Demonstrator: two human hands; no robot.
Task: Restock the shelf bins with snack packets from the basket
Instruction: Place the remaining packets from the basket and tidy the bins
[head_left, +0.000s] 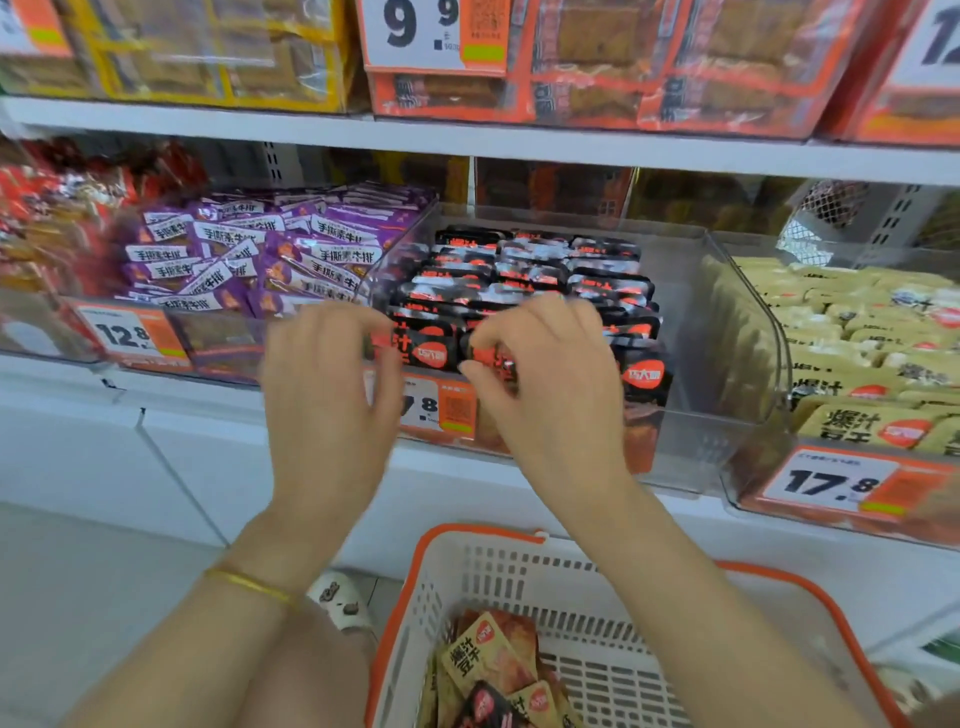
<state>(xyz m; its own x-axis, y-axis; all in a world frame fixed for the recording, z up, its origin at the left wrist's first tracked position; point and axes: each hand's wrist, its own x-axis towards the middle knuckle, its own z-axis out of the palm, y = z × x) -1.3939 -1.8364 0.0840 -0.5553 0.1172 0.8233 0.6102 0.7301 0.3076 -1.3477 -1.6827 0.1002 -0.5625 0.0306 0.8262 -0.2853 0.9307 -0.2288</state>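
Note:
A clear shelf bin (691, 332) in the middle holds rows of black snack packets (535, 270). My left hand (327, 395) and my right hand (550, 384) both reach over the bin's front edge and pinch the front black packets (426, 348). The right fingers close on one black packet; the left fingertips touch the packet beside it. Below, a white basket with an orange rim (571, 587) holds several yellow and black packets (493, 670).
A bin of purple packets (260, 249) stands left of the black ones, a bin of pale yellow packets (862, 343) to the right. Boxed goods fill the shelf above (597, 62). Price tags hang on the bin fronts. A sandalled foot (343, 597) shows beside the basket.

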